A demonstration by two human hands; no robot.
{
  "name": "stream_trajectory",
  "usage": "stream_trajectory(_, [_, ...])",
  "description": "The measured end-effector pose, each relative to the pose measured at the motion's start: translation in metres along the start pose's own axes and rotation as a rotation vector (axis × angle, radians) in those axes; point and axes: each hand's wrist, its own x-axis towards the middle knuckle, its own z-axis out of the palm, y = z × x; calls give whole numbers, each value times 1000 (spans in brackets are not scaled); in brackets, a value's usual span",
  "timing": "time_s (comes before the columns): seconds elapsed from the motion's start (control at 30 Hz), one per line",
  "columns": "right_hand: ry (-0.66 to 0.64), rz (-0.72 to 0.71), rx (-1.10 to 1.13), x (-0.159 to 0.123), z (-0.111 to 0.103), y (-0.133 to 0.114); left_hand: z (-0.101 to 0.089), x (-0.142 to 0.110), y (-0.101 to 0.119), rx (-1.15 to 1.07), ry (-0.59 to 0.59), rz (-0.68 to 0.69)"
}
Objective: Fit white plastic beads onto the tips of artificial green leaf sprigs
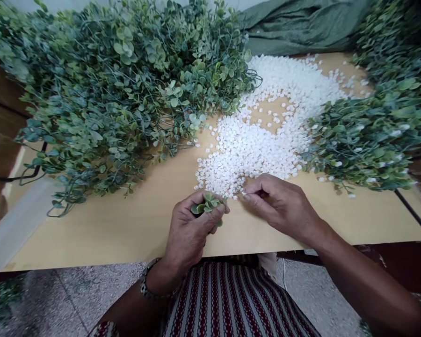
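My left hand [192, 224] is closed around an artificial leaf sprig [210, 204], whose small green leaves stick out above the thumb and between the fingers. Its stem is mostly hidden in the palm. My right hand [280, 203] is a short way to the right, thumb and forefinger pinched together at the near edge of a heap of small white plastic beads [249, 150]. A tiny white bead shows at those fingertips. The two hands are apart, both low over the front part of the table.
A big pile of artificial greenery [126, 89] covers the table's left and back. On the right lies a bunch of leafy sprigs [375, 140] with white bits among the leaves. Behind the beads is a dark green cloth [301, 25]. The wooden table [126, 234] has its front edge near my body.
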Motion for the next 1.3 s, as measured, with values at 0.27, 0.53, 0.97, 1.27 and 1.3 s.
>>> stream_trajectory(0.27, [100,246,496,-5,1,-11,8,0,-8,40,-52,47])
stream_trajectory(0.53, [166,263,770,-7,11,-18,23,0,-7,-58,-43,-48])
stream_trajectory(0.97, [314,343,864,-11,18,-24,24,-3,-13,-33,25,35])
stream_trajectory(1.27, [355,257,778,-13,21,-31,25,-3,-8,-158,-90,-78])
stream_trajectory(1.3, [364,233,756,-13,22,-31,25,-3,-8,-166,-98,-83])
